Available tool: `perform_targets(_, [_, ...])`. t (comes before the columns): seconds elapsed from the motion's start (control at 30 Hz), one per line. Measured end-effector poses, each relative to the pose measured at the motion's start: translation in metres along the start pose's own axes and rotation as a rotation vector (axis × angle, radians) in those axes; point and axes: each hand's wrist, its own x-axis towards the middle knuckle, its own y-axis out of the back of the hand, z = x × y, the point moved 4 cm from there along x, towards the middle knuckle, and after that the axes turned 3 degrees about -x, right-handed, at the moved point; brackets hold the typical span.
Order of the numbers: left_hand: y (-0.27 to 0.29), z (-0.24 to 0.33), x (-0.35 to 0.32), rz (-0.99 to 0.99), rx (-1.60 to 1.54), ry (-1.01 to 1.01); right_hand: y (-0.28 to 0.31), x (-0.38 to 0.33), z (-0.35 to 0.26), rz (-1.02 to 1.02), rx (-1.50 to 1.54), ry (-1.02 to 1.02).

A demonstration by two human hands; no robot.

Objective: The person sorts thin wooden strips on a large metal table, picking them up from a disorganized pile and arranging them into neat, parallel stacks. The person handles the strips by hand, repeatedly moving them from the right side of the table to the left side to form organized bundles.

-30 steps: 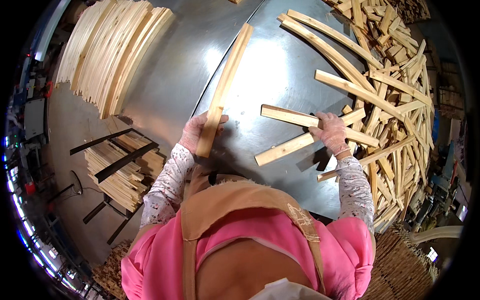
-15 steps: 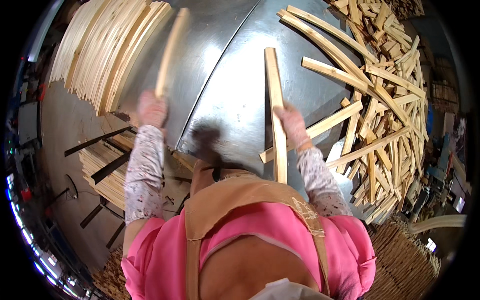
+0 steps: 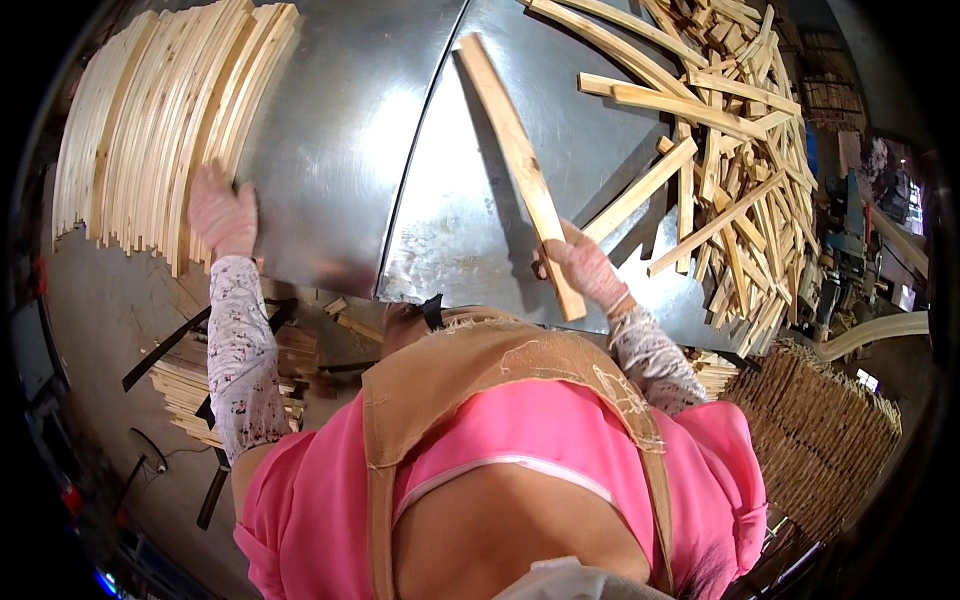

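Observation:
A row of pale wooden strips [image 3: 150, 130] lies side by side on the far left of the metal table [image 3: 330, 130]. My left hand [image 3: 222, 212] rests at the near end of the row's right-hand strips, its fingers stretched out and holding nothing. With my right hand [image 3: 585, 270] I grip a single wooden strip [image 3: 515, 150] near its lower end. That strip slants up and to the left over the table, its far end near the table's dark seam. My right fingertips are partly hidden beneath it.
A loose heap of wooden strips [image 3: 735, 200] covers the table's right side, with several jutting toward the middle. Below left, more strips [image 3: 185, 390] lie by a dark metal frame [image 3: 165, 345]. A tall wood stack [image 3: 820, 430] stands at lower right.
My left hand has carried its strip left to the row and let go of it. My right hand still grips its strip, whose far end has swung left and away.

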Motion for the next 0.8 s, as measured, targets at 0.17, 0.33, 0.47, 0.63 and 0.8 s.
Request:
perform_targets(0.17, [0.098,0.149,0.008,0.054,-0.159,-0.768,0.023,0.026,-0.044,-0.333,-0.376,-0.004])
perform_targets(0.33, [0.066,0.157,-0.045,-0.873,-0.464,-0.399,0.112,0.101,-0.056,0.121,-0.765,0.443])
perform_targets(0.47, [0.055,0.173,-0.136,-1.017,-0.936,0.209,0.229,0.139,-0.050,0.581,-1.344,0.356])
perform_targets(0.63, [0.005,0.249,-0.177,-0.852,-1.251,0.265,0.294,0.155,-0.014,0.721,-1.422,0.473])
perform_targets(0.8, [0.090,0.460,0.026,-0.503,-0.900,-0.338,0.297,0.157,0.012,0.714,-1.360,0.459])
